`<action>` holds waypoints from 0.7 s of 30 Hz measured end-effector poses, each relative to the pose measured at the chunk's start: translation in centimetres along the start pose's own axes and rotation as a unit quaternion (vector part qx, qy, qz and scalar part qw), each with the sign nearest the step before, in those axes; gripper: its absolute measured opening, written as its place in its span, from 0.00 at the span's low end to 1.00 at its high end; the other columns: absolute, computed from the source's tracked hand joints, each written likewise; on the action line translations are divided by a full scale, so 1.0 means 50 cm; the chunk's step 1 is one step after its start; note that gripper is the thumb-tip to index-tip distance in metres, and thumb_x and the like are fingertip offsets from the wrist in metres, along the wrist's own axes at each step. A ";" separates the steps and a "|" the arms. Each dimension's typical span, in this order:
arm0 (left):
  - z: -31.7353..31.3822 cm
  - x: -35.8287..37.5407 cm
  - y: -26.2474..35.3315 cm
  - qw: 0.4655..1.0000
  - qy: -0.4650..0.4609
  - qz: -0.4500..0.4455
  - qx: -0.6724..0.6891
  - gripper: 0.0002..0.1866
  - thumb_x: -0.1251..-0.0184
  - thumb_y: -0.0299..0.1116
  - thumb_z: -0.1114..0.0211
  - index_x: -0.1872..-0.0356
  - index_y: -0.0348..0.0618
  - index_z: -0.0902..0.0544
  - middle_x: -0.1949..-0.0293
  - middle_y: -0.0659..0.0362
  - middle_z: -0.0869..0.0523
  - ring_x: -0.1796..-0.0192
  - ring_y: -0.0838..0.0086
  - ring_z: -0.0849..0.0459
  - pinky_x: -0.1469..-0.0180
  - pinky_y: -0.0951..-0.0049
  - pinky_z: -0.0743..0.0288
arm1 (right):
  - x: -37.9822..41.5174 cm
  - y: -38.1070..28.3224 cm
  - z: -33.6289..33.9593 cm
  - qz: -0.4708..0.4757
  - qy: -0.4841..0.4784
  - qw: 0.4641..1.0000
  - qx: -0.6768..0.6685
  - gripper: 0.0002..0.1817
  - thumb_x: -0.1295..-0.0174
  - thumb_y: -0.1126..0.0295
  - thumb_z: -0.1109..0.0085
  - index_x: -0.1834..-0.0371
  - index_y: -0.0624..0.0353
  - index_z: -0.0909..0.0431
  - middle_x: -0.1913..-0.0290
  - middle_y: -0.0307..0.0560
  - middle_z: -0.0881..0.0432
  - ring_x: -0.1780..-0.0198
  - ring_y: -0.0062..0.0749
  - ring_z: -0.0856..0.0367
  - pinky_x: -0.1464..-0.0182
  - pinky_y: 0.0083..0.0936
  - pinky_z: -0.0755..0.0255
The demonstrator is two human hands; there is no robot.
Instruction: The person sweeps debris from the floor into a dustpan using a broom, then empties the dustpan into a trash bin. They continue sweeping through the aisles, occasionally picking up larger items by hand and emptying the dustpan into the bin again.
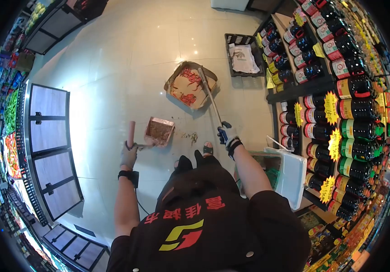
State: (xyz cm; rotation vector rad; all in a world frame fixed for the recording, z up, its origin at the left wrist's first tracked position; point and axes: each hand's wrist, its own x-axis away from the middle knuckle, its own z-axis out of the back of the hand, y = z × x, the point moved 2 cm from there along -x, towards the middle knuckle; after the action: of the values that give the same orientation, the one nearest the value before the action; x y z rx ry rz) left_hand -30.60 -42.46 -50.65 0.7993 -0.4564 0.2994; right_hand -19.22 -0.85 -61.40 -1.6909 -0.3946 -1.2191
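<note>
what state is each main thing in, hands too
Left hand, closed on the pink handle
Right hand, gloved, closed on the pole
Pole, slanting, far end appears over the carton
Dustpan, open, debris inside
Carton, open, red chillies inside
Black crate, open-topped, white sack inside
Floor scraps, loose beside the dustpan
Bottles, shelved in rows

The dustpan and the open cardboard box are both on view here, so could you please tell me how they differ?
The dustpan looks smaller than the cardboard box. The dustpan is shiny and pinkish, while the cardboard box is a duller tan inside. The dustpan contains dark brownish debris, whereas the cardboard box holds scattered red chilies. Both are open, with their contents visible.
</note>
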 end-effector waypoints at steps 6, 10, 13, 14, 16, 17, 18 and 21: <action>-0.025 -0.033 -0.020 0.999 0.021 0.008 -0.030 0.14 0.44 0.38 0.39 0.61 0.42 0.26 0.76 0.56 0.21 0.76 0.71 0.23 0.72 0.69 0.29 | 0.065 0.049 0.160 -0.028 0.052 0.994 -0.089 0.17 0.41 0.71 0.48 0.50 0.41 0.34 0.84 0.39 0.32 0.90 0.27 0.38 0.89 0.27 0.42; -0.035 -0.028 -0.015 1.000 0.016 0.012 -0.011 0.15 0.44 0.40 0.40 0.61 0.43 0.26 0.78 0.58 0.23 0.78 0.72 0.24 0.73 0.69 0.30 | 0.099 0.102 0.275 0.005 0.133 0.988 -0.083 0.11 0.43 0.72 0.48 0.58 0.44 0.32 0.85 0.39 0.32 0.90 0.28 0.37 0.89 0.27 0.41; -0.033 -0.016 0.002 1.000 0.013 0.011 0.004 0.10 0.42 0.34 0.39 0.62 0.42 0.27 0.79 0.64 0.26 0.79 0.80 0.30 0.77 0.77 0.35 | 0.045 0.149 0.382 0.038 0.141 0.983 -0.114 0.07 0.43 0.68 0.46 0.62 0.45 0.31 0.84 0.36 0.31 0.88 0.25 0.35 0.88 0.23 0.42; -0.033 -0.018 -0.005 1.000 0.008 -0.002 -0.003 0.10 0.42 0.33 0.39 0.62 0.42 0.27 0.78 0.64 0.26 0.79 0.80 0.30 0.77 0.78 0.35 | 0.058 0.138 0.395 0.032 0.150 0.979 -0.131 0.04 0.42 0.69 0.48 0.68 0.45 0.32 0.84 0.36 0.31 0.89 0.25 0.36 0.89 0.24 0.43; -0.042 -0.054 -0.060 0.999 0.022 -0.028 -0.009 0.10 0.42 0.32 0.39 0.63 0.42 0.28 0.78 0.64 0.26 0.79 0.80 0.30 0.77 0.78 0.35 | 0.116 0.093 0.380 0.011 0.184 0.968 -0.171 0.05 0.41 0.70 0.49 0.70 0.45 0.34 0.85 0.36 0.32 0.89 0.25 0.36 0.89 0.24 0.43; -0.042 -0.059 -0.064 0.998 0.042 -0.053 -0.009 0.09 0.42 0.32 0.39 0.63 0.42 0.28 0.78 0.64 0.27 0.79 0.80 0.30 0.77 0.78 0.35 | 0.126 0.095 0.374 0.032 0.205 0.955 -0.212 0.05 0.41 0.70 0.49 0.71 0.44 0.33 0.85 0.35 0.32 0.90 0.24 0.36 0.89 0.23 0.43; -0.043 -0.063 -0.070 0.998 0.035 -0.058 -0.011 0.09 0.42 0.32 0.39 0.63 0.42 0.28 0.78 0.64 0.27 0.79 0.80 0.30 0.77 0.78 0.35 | 0.133 0.110 0.378 0.033 0.211 0.952 -0.218 0.05 0.41 0.70 0.49 0.71 0.44 0.33 0.85 0.35 0.32 0.90 0.24 0.36 0.89 0.23 0.43; -0.041 -0.048 -0.060 0.998 0.008 -0.028 0.051 0.09 0.42 0.30 0.39 0.64 0.41 0.28 0.78 0.64 0.27 0.79 0.80 0.30 0.77 0.78 0.35 | 0.219 0.124 0.345 0.098 0.147 0.960 -0.217 0.06 0.45 0.74 0.46 0.71 0.48 0.31 0.87 0.34 0.33 0.91 0.24 0.36 0.90 0.21 0.43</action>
State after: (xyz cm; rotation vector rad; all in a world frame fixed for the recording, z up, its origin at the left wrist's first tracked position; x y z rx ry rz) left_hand -30.84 -43.15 -54.94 0.9071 -0.4051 0.2778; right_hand -0.61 7.87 -55.59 -1.8189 0.2353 -1.4517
